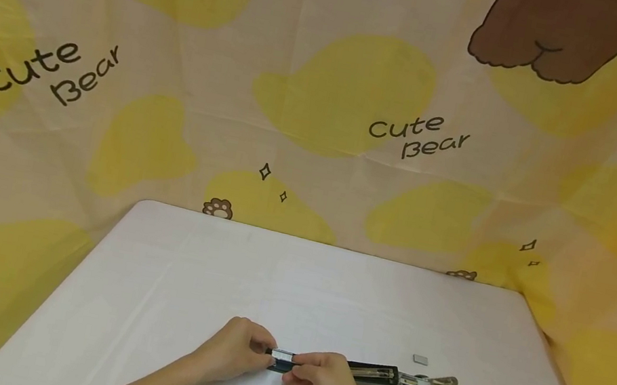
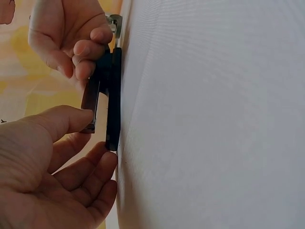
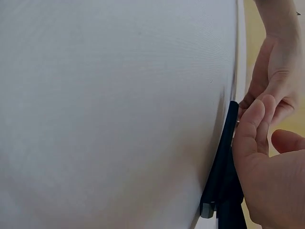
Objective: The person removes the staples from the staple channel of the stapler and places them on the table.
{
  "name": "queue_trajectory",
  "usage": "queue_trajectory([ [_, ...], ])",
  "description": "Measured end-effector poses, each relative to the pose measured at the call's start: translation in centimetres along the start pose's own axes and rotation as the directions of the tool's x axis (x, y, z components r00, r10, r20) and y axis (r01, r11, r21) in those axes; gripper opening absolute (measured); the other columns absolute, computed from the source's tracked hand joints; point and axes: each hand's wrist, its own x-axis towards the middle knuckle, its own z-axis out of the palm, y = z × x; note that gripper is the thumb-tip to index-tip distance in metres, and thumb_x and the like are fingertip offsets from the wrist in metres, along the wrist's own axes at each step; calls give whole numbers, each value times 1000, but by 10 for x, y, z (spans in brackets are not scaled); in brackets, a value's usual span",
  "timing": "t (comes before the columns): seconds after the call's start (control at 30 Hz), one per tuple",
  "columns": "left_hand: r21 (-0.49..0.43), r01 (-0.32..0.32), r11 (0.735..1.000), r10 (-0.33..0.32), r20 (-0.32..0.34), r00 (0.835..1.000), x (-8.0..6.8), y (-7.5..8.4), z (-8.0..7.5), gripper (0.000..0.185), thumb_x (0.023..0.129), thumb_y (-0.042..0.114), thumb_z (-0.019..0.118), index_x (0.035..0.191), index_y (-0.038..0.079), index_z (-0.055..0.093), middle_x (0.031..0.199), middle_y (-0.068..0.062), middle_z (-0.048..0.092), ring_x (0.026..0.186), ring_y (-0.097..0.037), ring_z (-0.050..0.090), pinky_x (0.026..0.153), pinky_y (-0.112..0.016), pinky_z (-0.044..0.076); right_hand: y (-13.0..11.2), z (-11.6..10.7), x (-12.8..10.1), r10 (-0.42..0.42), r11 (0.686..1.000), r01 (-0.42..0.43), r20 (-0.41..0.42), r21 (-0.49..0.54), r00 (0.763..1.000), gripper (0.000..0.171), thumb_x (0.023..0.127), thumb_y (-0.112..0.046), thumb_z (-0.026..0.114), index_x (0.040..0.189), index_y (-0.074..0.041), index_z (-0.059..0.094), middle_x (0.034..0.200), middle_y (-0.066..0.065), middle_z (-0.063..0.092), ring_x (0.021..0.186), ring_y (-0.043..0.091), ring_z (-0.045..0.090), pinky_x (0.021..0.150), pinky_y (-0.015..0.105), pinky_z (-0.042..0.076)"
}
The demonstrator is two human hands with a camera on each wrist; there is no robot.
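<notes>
A black stapler (image 1: 373, 374) lies opened out lengthwise on the white table, its long dark body running between both hands. My left hand (image 1: 237, 349) pinches the stapler's left end, with the thumb on the silver staple channel (image 2: 89, 107) and other fingers at the tip of the dark base (image 2: 113, 100). Thumb and forefinger of my right hand (image 1: 328, 378) pinch the same channel farther along, the remaining fingers loosely curled. A bright silver strip (image 1: 282, 355) shows between the two hands. Part of the stapler's middle is hidden behind the right hand.
A small grey block of staples (image 1: 420, 359) lies just behind the stapler's right end, where a metal end piece (image 1: 442, 382) sticks up. Cloth with yellow patches and bear prints (image 1: 344, 95) hangs behind and beside the white table (image 1: 208, 271).
</notes>
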Motion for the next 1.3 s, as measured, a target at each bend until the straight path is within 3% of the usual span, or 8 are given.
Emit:
queue_trajectory([
  [0.57,-22,3,1000,-3,9,1000,-1,1,0,11,86,7,81,95,12,82,76,12,66,67,-4,54,57,-21,43,3,6,1,27,992,-20,-59,122,998,24,100,-11,67,113,9,70,85,4,76,70,10,72,67,27,59],
  [1.3,-26,6,1000,-6,17,1000,-2,2,-1,9,87,8,80,95,13,81,77,12,67,66,-5,54,55,-20,42,-2,15,9,-21,1000,19,-125,-12,992,19,98,-13,70,103,5,73,81,6,77,63,9,71,57,23,56],
])
